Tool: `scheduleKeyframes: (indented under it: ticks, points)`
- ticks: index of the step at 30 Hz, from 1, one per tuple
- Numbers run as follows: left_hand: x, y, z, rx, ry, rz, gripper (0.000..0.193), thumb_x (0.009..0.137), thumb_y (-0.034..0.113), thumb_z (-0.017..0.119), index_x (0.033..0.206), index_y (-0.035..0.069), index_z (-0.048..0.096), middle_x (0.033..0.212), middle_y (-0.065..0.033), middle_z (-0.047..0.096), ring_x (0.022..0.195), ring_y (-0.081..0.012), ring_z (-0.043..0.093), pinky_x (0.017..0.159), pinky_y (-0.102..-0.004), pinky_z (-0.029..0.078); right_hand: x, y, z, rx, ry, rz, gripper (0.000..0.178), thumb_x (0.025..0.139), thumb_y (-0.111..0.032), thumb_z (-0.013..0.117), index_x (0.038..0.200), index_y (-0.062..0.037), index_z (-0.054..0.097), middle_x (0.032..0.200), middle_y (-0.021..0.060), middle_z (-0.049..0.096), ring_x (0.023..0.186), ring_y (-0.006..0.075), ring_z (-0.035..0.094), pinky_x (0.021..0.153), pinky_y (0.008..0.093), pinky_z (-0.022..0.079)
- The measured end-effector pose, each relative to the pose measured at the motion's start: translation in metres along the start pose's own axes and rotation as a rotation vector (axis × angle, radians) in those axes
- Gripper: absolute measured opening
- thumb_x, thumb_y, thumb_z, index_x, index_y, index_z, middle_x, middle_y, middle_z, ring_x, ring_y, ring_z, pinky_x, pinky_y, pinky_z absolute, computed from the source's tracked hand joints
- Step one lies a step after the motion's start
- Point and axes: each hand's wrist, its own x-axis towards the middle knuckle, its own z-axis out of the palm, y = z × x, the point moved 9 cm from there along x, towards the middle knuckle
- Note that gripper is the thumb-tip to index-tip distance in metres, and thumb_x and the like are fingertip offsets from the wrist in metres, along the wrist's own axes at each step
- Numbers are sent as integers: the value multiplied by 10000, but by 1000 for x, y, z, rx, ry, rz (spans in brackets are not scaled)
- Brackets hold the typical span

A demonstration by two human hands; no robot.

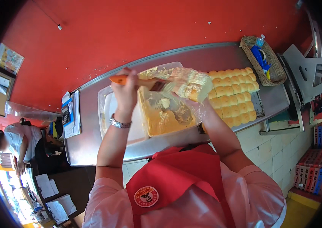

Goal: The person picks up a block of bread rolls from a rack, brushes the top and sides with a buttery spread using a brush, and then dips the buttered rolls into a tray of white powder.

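"What's the left hand doing?"

"The left hand (pixel 126 86) is closed around the wooden handle of a brush (pixel 145 82). Its bristles, pointing right from that grip, are at the left side of a block of rolls (pixel 194 86); blur hides whether they touch it."

"And the right hand?"

"The right hand (pixel 203 109) is clamped on that block, holding it up from its lower right side, most of the fingers hidden. The block is just right of the brush, its upper face pale and streaked."

"What's below the two grips?"

"A clear tub (pixel 174 132) with yellow spread (pixel 155 123), some of it smeared up the walls. Beside it, below and left of the brush grip, is another clear container (pixel 103 116)."

"Further out?"

"Right of the block grip, rows of golden rolls (pixel 231 100) sit on a dark tray (pixel 259 105), with a wicker basket (pixel 276 68) beyond them. Well left of the brush grip, a calculator (pixel 66 115) lies with papers (pixel 76 123) on the metal counter (pixel 83 146). Farther left, another person (pixel 26 135) leans forward."
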Motion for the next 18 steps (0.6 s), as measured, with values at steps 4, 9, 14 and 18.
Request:
scheduleKeyframes:
  ticks: [4, 9, 14, 18]
  points:
    - [-92, 78, 96, 525, -533, 1009, 152, 784, 89, 679, 685, 110, 565, 683, -24, 542, 582, -175, 551, 513, -273, 437, 1, 16, 58, -209, 6, -69, 615, 853, -475, 641, 1326, -111, 492, 1332, 109, 524, 1246, 274, 501, 1028, 457, 446]
    - [-107, 109, 111, 388, -766, 893, 209, 845, 119, 662, 671, 98, 548, 716, -37, 563, 621, -189, 579, 555, -261, 476, 21, 28, 39, 80, 80, 35, 554, 892, -380, 599, 1337, -75, 473, 1324, 133, 525, 1228, 269, 520, 1008, 434, 479]
    - [65, 44, 50, 112, -146, -60, 181, 902, 34, 578, 729, 2, 534, 779, -63, 626, 612, -147, 596, 621, -283, 532, 20, 43, 93, 111, 13, 108, 464, 939, -384, 557, 1263, -55, 515, 1219, 135, 583, 1090, 267, 601, 902, 419, 541]
    - [-43, 81, 111, 495, -574, 584, 175, 873, 157, 611, 725, 77, 561, 696, -8, 549, 627, -168, 578, 628, -322, 489, 22, 30, 103, -91, -114, 58, 485, 908, -433, 588, 1199, -47, 542, 1180, 137, 602, 1067, 273, 610, 879, 416, 544]
